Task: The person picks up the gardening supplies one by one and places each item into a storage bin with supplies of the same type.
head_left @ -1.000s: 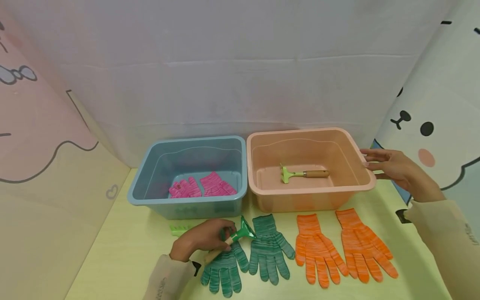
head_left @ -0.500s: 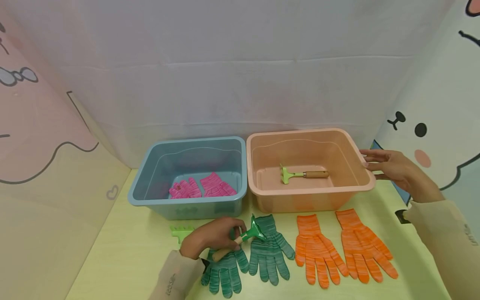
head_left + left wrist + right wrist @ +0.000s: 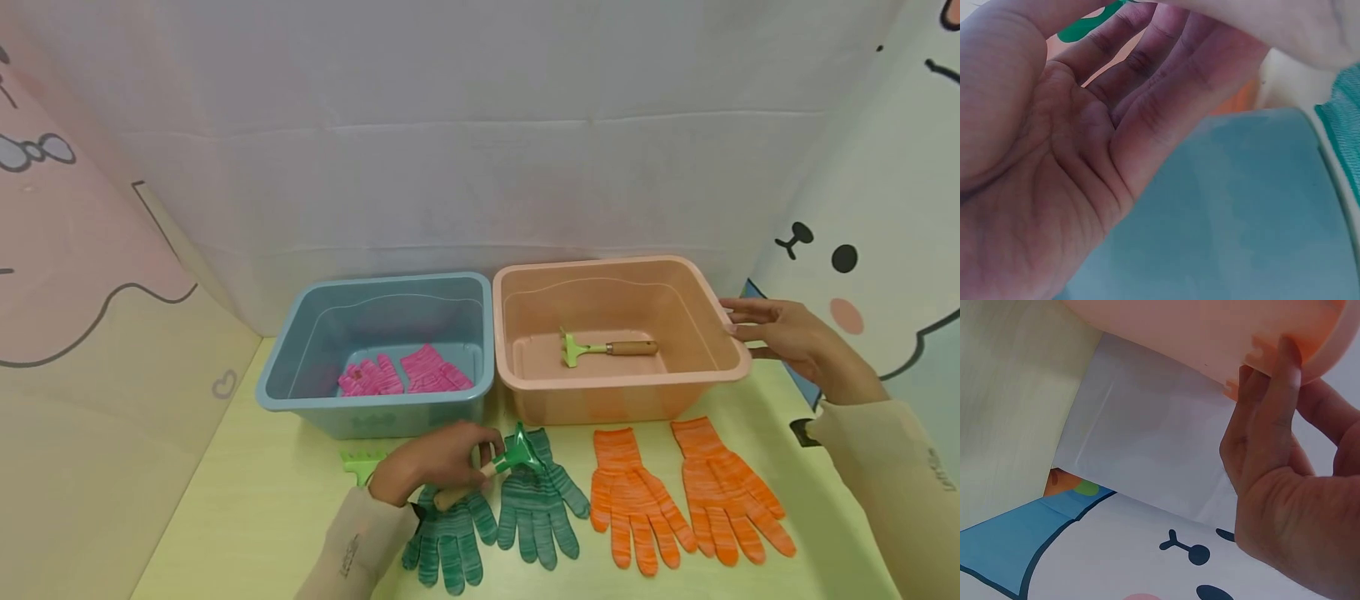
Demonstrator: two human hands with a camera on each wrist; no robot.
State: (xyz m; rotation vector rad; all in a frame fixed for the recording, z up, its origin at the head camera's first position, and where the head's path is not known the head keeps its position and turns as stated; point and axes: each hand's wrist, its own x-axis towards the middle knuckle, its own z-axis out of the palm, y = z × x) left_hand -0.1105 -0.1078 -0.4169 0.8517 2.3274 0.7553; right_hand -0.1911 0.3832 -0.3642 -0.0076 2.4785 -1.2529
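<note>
Your left hand (image 3: 450, 457), its fingers pinching a green garden tool (image 3: 519, 455) by the wooden handle, has carried it a little to the right over the past second. The tool's head now shows over the cuff of the green glove (image 3: 536, 504) nearer the orange pair, and the handle crosses the other green glove (image 3: 453, 542); whether it touches either is impossible to tell. The shift uncovers more of the light green rake (image 3: 363, 464) on the table (image 3: 247, 500), just beside your left wrist.

Your right hand (image 3: 798, 337) has stayed put, thumb and fingers holding the lip of the peach bin (image 3: 622, 383) at its outer end. Neither bin has budged. A light green fork (image 3: 611, 347) lies in the peach bin, and pink gloves (image 3: 435, 371) lie in the blue bin (image 3: 375, 402) beside it.

For the work in hand, the change reads as a carry under way: the tool is in your grasp, in front of the bins and inside neither. The green gloves and the orange gloves (image 3: 637, 500) lie undisturbed, fingers toward you.
</note>
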